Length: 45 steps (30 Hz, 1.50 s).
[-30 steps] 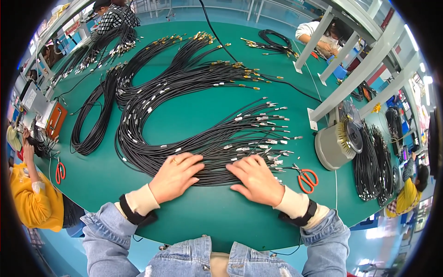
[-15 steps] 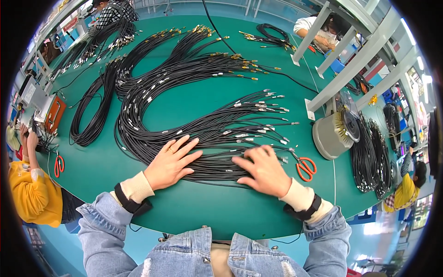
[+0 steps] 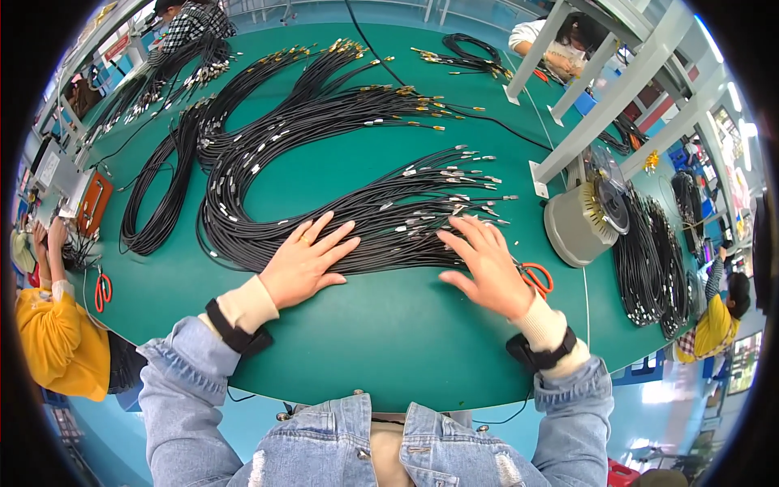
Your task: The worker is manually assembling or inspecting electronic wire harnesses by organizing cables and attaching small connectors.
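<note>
Two hands: both lie flat on one bundle of black cables (image 3: 381, 219) on the green table (image 3: 389, 341)
Cable bundle: a long loop of black leads lying across the middle of the table, its silver-tipped ends (image 3: 466, 183) fanned out toward the right
Left hand (image 3: 304, 264): open, fingers spread, palm down on the lower strands of the bundle, gripping nothing
Right hand (image 3: 487, 264): open too, fingers splayed and pressed on the strands just under the silver tips; thumb out toward the left
Orange scissors (image 3: 535, 277): on the table just beside the right hand, partly hidden behind it
Grey spool (image 3: 584, 219): stands near the bundle's tips, to the right
Further cables: a second bundle with gold-coloured tips (image 3: 341, 114) lies beyond the first; a narrow coil (image 3: 158, 195) lies to the left, apart from both
Right edge: more black coils (image 3: 649, 260) lie past the spool
Left edge: red-handled scissors (image 3: 102, 288) and an orange tool (image 3: 95, 203), perhaps a tester, too small to tell
Others: a person in yellow (image 3: 57, 341) at the left edge, another person (image 3: 560, 45) seated at the far side
</note>
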{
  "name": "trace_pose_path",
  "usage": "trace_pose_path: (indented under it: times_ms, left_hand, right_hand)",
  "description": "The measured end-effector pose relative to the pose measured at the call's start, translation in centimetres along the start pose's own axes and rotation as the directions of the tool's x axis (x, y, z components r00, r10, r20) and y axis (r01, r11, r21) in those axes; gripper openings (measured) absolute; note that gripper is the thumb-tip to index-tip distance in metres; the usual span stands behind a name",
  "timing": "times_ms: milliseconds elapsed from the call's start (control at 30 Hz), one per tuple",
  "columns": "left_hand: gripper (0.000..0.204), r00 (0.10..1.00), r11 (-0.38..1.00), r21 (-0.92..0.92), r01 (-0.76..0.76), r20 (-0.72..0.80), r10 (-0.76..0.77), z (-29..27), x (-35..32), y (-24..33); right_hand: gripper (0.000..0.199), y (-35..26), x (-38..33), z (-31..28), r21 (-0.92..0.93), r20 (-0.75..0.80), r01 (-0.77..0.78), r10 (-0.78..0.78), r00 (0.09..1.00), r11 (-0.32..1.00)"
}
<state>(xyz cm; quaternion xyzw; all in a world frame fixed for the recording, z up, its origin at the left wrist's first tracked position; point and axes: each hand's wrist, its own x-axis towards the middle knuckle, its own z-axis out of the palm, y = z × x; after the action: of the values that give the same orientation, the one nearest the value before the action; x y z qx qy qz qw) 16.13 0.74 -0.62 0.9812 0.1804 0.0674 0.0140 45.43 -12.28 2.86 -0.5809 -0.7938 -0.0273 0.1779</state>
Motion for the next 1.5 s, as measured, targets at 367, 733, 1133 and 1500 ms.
trace_pose_path:
  times_ms: [367,733,1133,1500]
  left_hand:
    - [0.021,0.985,0.985,-0.117,0.123,-0.108,-0.136,-0.8,0.0,5.1]
    - [0.023,0.985,0.901,-0.435,-0.005,-0.158,-0.071,-2.8,3.7,9.1]
    - [0.016,0.987,0.695,-0.719,-0.019,-0.124,-0.101,0.6,5.4,11.6]
    - [0.037,0.981,0.737,-0.667,-0.111,0.047,0.191,0.4,-0.3,12.6]
  right_hand:
    - [0.028,0.0,-6.7,-1.2,0.263,0.157,-0.395,0.364,0.918,0.88]
    - [0.016,3.1,-7.3,0.8,0.25,0.088,-0.458,0.451,0.888,0.853]
    - [0.021,2.7,-7.7,-1.2,0.519,0.055,-0.271,0.285,0.957,0.81]
    - [0.056,-10.3,-29.8,-3.2,0.644,0.763,-0.656,0.378,0.523,-0.393]
